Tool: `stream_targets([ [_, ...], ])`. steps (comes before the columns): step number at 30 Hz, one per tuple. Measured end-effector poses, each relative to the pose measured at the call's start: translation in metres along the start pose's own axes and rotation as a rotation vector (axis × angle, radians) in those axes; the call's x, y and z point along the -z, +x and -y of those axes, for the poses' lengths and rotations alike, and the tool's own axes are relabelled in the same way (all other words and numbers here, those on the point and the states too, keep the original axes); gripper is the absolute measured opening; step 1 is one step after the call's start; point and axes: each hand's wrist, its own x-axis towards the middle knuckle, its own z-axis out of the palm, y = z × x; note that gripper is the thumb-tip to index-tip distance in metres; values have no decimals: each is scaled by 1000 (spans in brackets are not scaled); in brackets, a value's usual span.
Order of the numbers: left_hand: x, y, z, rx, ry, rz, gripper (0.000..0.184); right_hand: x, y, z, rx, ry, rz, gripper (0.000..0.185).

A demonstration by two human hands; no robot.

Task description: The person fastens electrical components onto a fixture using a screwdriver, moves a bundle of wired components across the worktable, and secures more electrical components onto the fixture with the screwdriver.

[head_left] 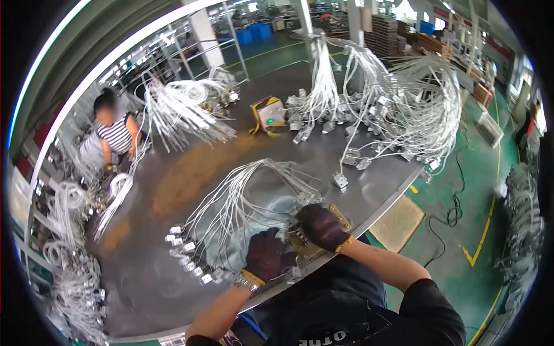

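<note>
Both my hands wear dark red work gloves with yellow cuffs. My right hand (323, 226) is over the upper part of a brass-coloured fixture plate (309, 251) at the table's near edge. Its fingers curl down, and what they grip is hidden under the glove. My left hand (268, 254) lies at the plate's left side, fingers bent in; I cannot make out anything in them. A bundle of white cables (236, 190) arches from the plate over to the left. Its far ends carry a row of small metal-cased connectors (189, 246), lying on the table beside a bluish patch.
More white cable bundles lie at the back left (187, 112) and back right (427, 109) of the metal table (138, 282). A pink and yellow box (269, 115) with a green light stands mid-table. One loose connector (340, 181) lies right. Another person (118, 135) works at the left.
</note>
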Motion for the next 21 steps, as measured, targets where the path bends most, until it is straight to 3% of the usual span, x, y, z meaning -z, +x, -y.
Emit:
stream_targets([
  [1, -4, 4, -10, -98, -31, -211, 57, 12, -13, -7, -16, -64, -46, 24],
  [3, -7, 11, 5, -88, -87, -328, 50, 5, -1, 2, -94, -52, -11, 24],
  [5, -4, 19, 0, -60, -85, -155, 47, 4, -2, 2, -187, -40, 22, 25],
  [6, 5, 20, -5, -58, -111, -106, 62, 3, -2, 1, -210, -24, 39, 25],
  [9, -8, 30, 1, -47, -60, -45, 58, 2, 0, 2, -253, -6, 51, 25],
  [17, -21, 33, 6, -18, -91, -148, 52, 21, -2, 12, -329, -95, 166, 24],
  [20, -23, 34, 6, -52, -40, -237, 38, 18, -11, 7, -326, -37, 142, 26],
  [21, -24, 33, 7, -49, -50, -223, 38, 26, -12, 14, -507, 296, 169, 27],
])
